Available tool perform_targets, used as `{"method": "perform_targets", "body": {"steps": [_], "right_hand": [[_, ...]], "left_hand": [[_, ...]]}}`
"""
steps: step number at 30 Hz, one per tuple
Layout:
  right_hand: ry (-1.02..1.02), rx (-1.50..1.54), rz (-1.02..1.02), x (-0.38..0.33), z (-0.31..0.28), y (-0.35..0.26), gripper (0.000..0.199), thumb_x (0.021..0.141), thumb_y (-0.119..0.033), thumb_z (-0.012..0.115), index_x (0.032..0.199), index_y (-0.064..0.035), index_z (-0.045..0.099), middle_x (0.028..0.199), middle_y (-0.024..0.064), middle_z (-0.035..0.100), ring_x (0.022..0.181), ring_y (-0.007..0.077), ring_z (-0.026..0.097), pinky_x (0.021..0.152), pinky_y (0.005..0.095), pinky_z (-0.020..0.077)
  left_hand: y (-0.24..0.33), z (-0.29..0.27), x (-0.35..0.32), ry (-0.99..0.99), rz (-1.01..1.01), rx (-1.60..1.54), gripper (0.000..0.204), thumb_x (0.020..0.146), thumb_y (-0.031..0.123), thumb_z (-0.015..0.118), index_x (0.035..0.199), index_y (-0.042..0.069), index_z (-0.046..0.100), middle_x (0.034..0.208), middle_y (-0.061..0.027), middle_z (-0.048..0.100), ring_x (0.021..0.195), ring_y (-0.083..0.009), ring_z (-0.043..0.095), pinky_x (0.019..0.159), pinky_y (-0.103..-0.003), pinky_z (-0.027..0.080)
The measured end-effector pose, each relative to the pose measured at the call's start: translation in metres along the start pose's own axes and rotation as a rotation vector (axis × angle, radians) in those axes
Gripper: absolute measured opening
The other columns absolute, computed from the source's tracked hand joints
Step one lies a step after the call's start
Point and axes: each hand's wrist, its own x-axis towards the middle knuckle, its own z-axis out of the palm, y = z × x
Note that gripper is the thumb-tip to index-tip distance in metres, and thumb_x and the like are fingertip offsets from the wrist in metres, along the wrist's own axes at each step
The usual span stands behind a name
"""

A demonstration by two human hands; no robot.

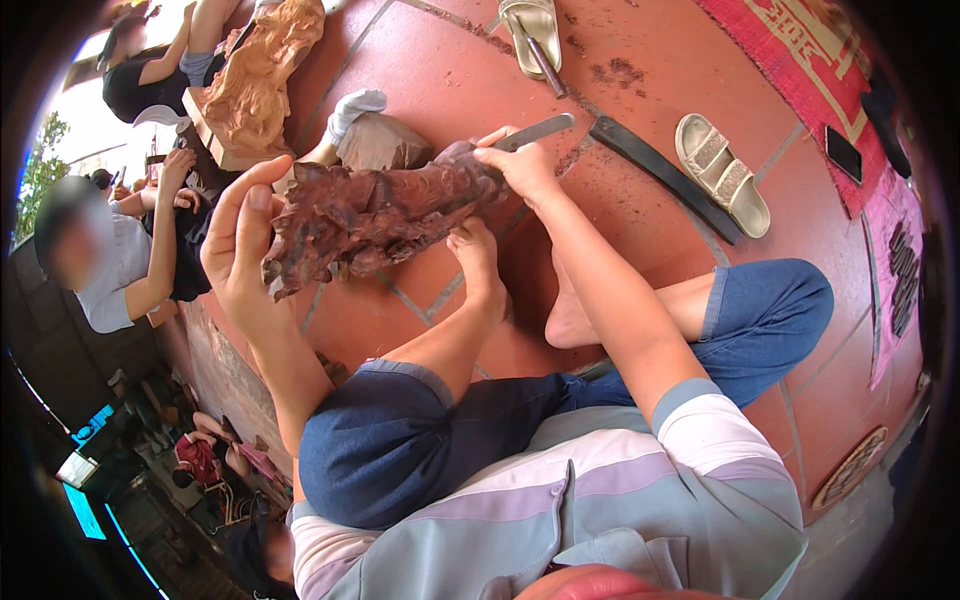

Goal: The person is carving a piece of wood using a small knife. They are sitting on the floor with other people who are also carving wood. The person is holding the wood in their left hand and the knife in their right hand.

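Note:
A dark reddish-brown wood carving (385, 215) with a rough, deeply cut surface lies slantwise in front of me, above my bare foot. My right hand (525, 170) is closed round its right end, thumb on the wood. A flat grey metal strip (540, 132), like a tool's blade, sticks out past those fingers; I cannot make out whether they hold it too. At the carving's left end, my left hand (243, 235) is raised with fingers stretched out, against or just beside the wood. How much it bears the carving's weight is hidden.
A long dark bar (665, 180) lies on the red tiles between two beige sandals (722, 175) (530, 35), a handled tool (543, 65) on the farther one. Left stand a wood block (383, 142) and a paler carving (250, 85). People sit left. A phone (843, 158) lies right.

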Motion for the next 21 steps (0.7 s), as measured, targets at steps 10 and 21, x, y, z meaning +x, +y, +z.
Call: {"method": "perform_targets", "body": {"steps": [10, 21], "right_hand": [[0.058, 0.217, -0.057, -0.008, 0.008, 0.014, 0.008, 0.078, -0.005, 0.068, 0.084, -0.0032, 0.063, 0.082, 0.002, 0.061, 0.078, 0.0108, 0.054, 0.073, 0.0254, 0.0443], [0.018, 0.331, 0.061, -0.02, 0.002, 0.015, 0.012, 0.077, -0.002, 0.068, 0.086, -0.0061, 0.061, 0.068, -0.0036, 0.052, 0.055, 0.0049, 0.045, 0.052, 0.0183, 0.0362]], "left_hand": [[0.005, 0.008, 0.021, -0.155, 0.127, 0.027, 0.018, 0.093, 0.008, 0.054, 0.097, -0.003, 0.067, 0.073, 0.0046, 0.054, 0.063, -0.0016, 0.044, 0.057, -0.018, 0.035], [-0.015, 0.002, 0.012, -0.101, 0.297, 0.154, 0.019, 0.092, 0.006, 0.051, 0.1, -0.002, 0.066, 0.084, 0.0008, 0.063, 0.076, -0.0069, 0.054, 0.071, -0.022, 0.044]]}}
